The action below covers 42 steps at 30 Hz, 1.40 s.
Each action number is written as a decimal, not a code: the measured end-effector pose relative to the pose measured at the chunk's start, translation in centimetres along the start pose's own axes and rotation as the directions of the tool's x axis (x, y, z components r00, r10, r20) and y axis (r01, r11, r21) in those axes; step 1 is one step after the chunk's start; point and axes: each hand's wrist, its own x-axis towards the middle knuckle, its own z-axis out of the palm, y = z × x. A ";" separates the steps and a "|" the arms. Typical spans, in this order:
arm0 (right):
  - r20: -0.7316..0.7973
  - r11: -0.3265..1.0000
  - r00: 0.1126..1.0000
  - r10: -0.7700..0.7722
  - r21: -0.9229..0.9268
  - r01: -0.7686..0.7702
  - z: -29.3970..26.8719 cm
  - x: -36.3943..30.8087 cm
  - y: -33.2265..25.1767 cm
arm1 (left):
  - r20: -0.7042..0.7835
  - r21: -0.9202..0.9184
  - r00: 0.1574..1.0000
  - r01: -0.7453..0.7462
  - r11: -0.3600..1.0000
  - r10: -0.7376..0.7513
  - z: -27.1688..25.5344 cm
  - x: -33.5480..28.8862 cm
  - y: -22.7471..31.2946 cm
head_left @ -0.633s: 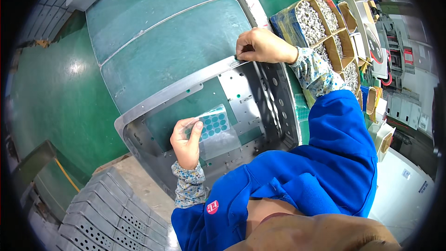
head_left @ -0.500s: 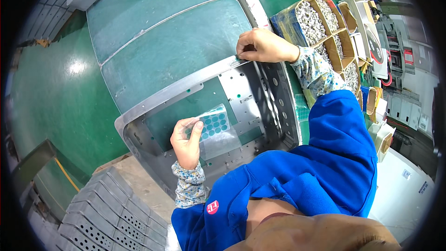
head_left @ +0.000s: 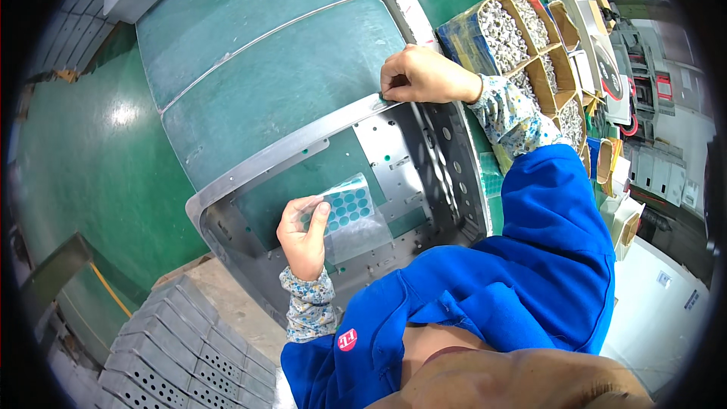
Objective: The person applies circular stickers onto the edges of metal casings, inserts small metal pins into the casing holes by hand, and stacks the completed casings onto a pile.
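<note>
Between the thumb and fingers of my left hand (head_left: 304, 238) is a clear sheet of round teal stickers (head_left: 349, 207), held over the open inside of a grey metal housing (head_left: 284, 150). My right hand (head_left: 428, 77) is closed in a pinch at the far right corner of the housing's rim. Its fingertips touch the rim there, and whatever they may hold is hidden. A few small teal dots, one of them a green-teal dot (head_left: 387, 157), show on the housing's metal.
Under the housing lies a green-topped table (head_left: 280, 68). On the right stands a divided cardboard box (head_left: 503, 38) full of small metal parts. Stacked perforated grey metal panels (head_left: 174, 348) are at the lower left. A white panel (head_left: 659, 310) lies at the lower right.
The whole view has shifted slightly. Both hands keep nearly the same places, the right one still pinched at the rim corner and the left still holding the sticker sheet.
</note>
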 end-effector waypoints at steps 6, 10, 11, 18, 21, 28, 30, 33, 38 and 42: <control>0.026 0.989 1.000 0.012 -0.148 -0.008 0.1 0.7 -0.7 | -0.051 0.027 0.999 -0.002 1.000 0.003 0.0 -0.5 0.4; -0.029 0.997 0.999 0.020 -0.080 -0.022 -0.7 0.4 0.2 | -0.011 0.073 0.993 -0.120 0.990 0.121 -0.1 -0.5 1.3; 0.028 0.995 0.999 0.022 0.100 -0.025 -0.3 0.2 1.4 | -0.023 0.046 0.983 -0.182 0.982 0.183 -0.2 -0.5 0.8; -0.188 0.902 0.885 -0.427 -0.161 0.401 3.4 1.1 -9.8 | -0.128 -0.020 0.974 -0.193 0.981 0.189 -1.6 -1.9 2.7; -0.139 0.842 0.833 -0.535 -0.172 0.511 5.9 1.9 -13.5 | -0.144 0.168 0.927 -0.323 0.931 0.347 -2.4 -3.0 3.5; -0.084 0.768 0.771 -0.631 -0.205 0.607 8.9 4.1 -15.6 | -0.172 0.267 0.867 -0.417 0.869 0.468 -4.6 -3.8 3.2; -0.079 0.711 0.719 -0.690 -0.260 0.653 9.4 4.7 -15.9 | -0.230 0.251 0.868 -0.383 0.889 0.439 -4.9 -3.7 2.9; -0.055 0.650 0.683 -0.728 -0.374 0.662 10.4 5.4 -16.0 | -0.311 0.191 0.879 -0.316 0.929 0.362 -5.5 -3.6 2.4; -0.002 0.513 0.564 -0.826 -0.420 0.749 10.9 6.9 -16.0 | -0.370 0.146 0.867 -0.300 0.943 0.333 -6.5 -3.0 1.4; -0.217 0.887 0.881 -0.421 0.107 0.450 10.0 10.3 -14.5 | -0.385 -0.054 0.902 -0.232 0.971 0.194 -6.5 -2.4 1.5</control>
